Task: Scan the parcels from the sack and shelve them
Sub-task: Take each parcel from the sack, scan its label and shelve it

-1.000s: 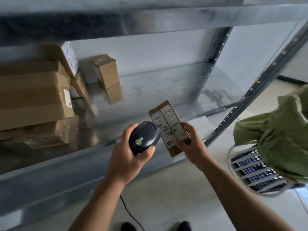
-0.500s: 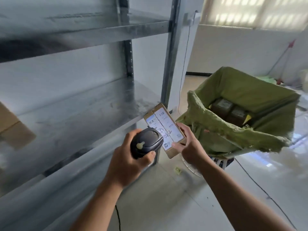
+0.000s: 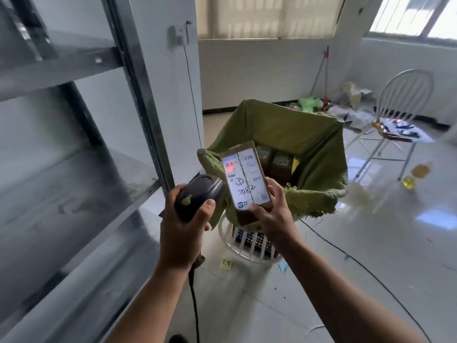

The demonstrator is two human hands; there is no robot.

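Parcel (image 3: 247,180) turned upright, long axis vertical; right hand (image 3: 275,215) grips it, left hand (image 3: 183,233) scanner (image 3: 199,191).

White label (image 3: 257,179) on the parcel (image 3: 247,217): 3082 handwritten in black marker across the label's middle, with a circled mark just above it, either J or D, not certain. Same label: barcodes along its top edge and on its right half, a QR-type square at its lower right corner, a blue app logo at its lower left corner; fine print too blurred to read. Right of the label, sheets (image 3: 400,131) on the chair (image 3: 405,95) carry large dark blue characters; below the label, a yellow floor note (image 3: 226,263) carries dark scribbles; neither legible.
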